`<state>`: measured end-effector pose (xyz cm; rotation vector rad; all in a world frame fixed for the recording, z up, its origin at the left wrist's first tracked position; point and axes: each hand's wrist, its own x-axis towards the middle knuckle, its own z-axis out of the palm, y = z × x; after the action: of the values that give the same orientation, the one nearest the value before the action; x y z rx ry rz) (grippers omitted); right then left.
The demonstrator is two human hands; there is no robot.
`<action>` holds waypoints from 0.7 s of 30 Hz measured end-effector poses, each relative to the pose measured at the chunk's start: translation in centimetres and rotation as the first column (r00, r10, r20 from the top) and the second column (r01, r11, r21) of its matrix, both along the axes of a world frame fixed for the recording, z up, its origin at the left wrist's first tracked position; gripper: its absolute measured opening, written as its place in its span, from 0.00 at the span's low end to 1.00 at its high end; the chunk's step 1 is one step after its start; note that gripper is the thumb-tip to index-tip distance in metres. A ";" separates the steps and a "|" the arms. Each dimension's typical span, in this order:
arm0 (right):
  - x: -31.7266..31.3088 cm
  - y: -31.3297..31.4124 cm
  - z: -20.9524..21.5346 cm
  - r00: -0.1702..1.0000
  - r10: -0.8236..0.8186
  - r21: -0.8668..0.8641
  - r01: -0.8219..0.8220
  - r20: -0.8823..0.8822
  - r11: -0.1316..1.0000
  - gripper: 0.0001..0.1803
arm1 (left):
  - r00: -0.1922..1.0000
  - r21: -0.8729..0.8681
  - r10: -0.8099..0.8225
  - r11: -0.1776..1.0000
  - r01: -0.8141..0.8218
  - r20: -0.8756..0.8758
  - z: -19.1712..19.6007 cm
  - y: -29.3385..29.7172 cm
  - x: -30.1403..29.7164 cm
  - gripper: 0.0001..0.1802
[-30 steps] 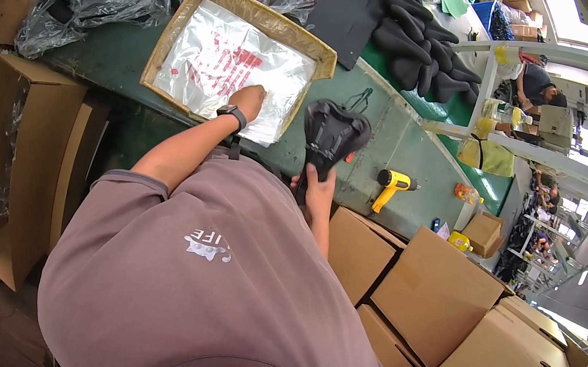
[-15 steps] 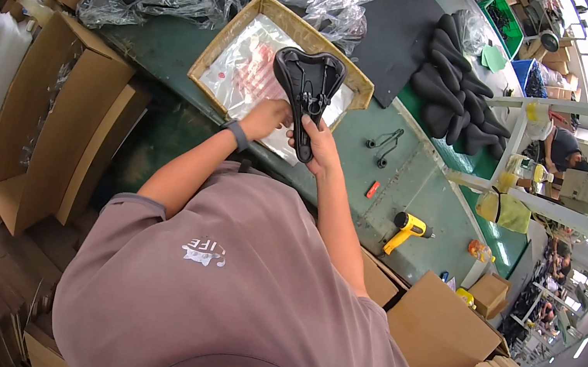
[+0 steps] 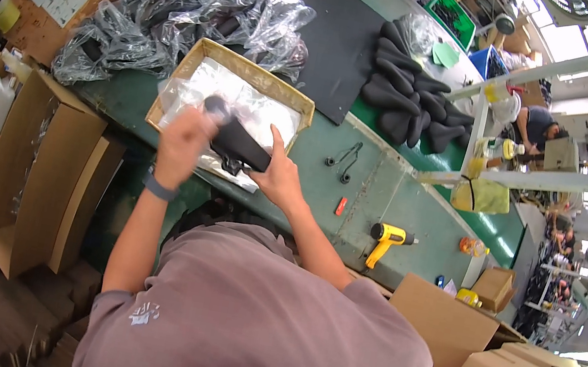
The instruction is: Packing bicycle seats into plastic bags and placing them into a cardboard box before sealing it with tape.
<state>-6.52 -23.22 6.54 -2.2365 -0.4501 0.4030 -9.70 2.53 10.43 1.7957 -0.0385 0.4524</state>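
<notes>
Being held right over the shallow yellowish box, a black bike saddle is gripped at one end by the right hand. The left hand is pretty badly blurred up by the other end, so whether anything's being pinched can't be told. Plastic bags are piled in the box, and a yellow heat gun is set down on the green bench, well off to the right.

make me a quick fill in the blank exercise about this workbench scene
1. The right hand holds a saddle coloured ____.
2. The dark wristband is worn on the person's ____ arm.
3. The hot-air gun has a body coloured ____.
4. The bench under it is coloured ____.

Missing words: black; left; yellow; green
</notes>
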 end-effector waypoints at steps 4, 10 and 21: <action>1.2 1.6 -4.4 0.839 -0.258 0.335 0.447 -0.480 0.830 0.53 | 0.953 -0.068 -0.289 0.957 0.283 -0.092 1.1 -2.6 -5.5 0.08; -2.3 8.4 3.1 0.885 -0.111 0.321 -0.046 0.453 0.946 0.36 | 0.960 -0.703 -0.143 0.708 -0.072 -0.242 -0.7 1.0 -8.2 0.43; 7.3 4.9 -20.6 0.909 0.219 -0.497 -0.016 0.354 0.868 0.38 | 0.953 -0.857 0.086 0.418 -0.300 -0.292 -9.9 29.0 -23.1 0.23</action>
<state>0.81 -18.30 -14.07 -2.8096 -0.7781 0.1159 -32.79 31.53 0.50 0.7332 0.4977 0.3380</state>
